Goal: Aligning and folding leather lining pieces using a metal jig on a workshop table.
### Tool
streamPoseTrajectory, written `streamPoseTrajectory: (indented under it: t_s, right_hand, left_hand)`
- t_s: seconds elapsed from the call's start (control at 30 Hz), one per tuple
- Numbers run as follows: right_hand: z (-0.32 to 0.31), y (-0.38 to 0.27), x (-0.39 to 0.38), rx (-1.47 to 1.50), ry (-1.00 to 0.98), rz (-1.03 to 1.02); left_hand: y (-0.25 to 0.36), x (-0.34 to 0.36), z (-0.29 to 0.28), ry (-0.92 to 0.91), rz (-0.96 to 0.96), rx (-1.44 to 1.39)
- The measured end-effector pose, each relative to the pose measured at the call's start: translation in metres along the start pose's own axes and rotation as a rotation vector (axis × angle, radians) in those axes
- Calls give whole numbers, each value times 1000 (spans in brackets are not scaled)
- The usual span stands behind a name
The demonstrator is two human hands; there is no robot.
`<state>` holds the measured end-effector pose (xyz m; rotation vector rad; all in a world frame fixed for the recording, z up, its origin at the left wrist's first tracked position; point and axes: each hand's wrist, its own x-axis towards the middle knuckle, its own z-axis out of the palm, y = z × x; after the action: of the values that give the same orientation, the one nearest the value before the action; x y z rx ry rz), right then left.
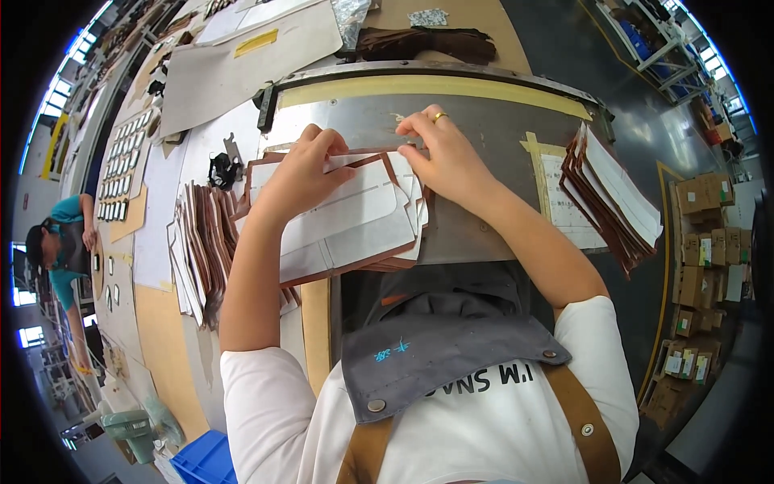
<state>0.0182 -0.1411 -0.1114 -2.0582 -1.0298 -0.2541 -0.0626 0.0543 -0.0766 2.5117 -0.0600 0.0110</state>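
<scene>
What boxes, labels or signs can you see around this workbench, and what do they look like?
Cardboard boxes: stacked at far right on the floor, brown with small pale and green labels.
Yellow label: flat rectangle on a grey board, top left.
Blue crate: bottom left, plastic.

I see myself in a white short-sleeved shirt with dark printed lettering across the chest. Over it hangs a grey apron bib (451, 355), its top flap folded down and fixed with round metal snaps, small blue stitching on the flap. Tan leather straps (584, 419) run up both sides. A gold ring (439, 117) sits on my right hand (447, 157). Both forearms are bare.
</scene>
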Motion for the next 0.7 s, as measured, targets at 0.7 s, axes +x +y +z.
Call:
streamPoseTrajectory:
  t_s: [0.7]
  right_hand:
    - [-66, 40, 36, 557, -83, 582]
  left_hand:
    - [0, 42, -26, 358, 179, 258]
